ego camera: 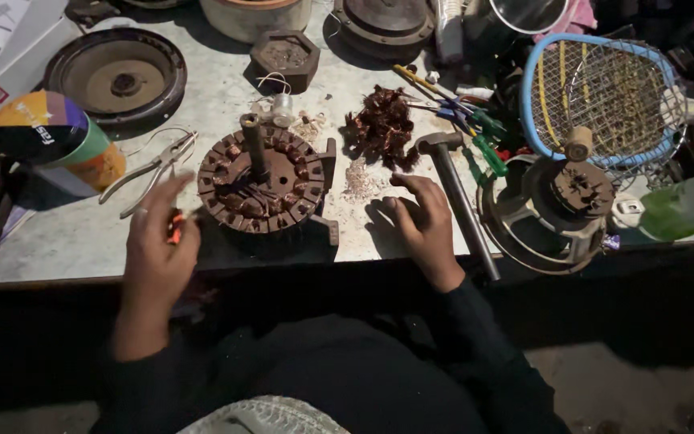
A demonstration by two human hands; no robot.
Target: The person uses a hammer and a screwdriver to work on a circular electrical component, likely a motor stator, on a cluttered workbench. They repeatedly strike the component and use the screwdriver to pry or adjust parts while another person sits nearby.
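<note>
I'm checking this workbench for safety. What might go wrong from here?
The hammer handle sticks out past the table edge beside the right hand; a nudge might drop it. The motor core sits near that edge too. The left hand holds something small and orange, too blurred to identify.

Multicoloured round tub far left, possibly white carton behind

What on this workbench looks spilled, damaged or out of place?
A heap of torn-out copper wire lies loose on the table, with pale crumbs scattered beside it. The round motor core between the hands looks partly stripped. The hammer overhangs the table edge.
</note>
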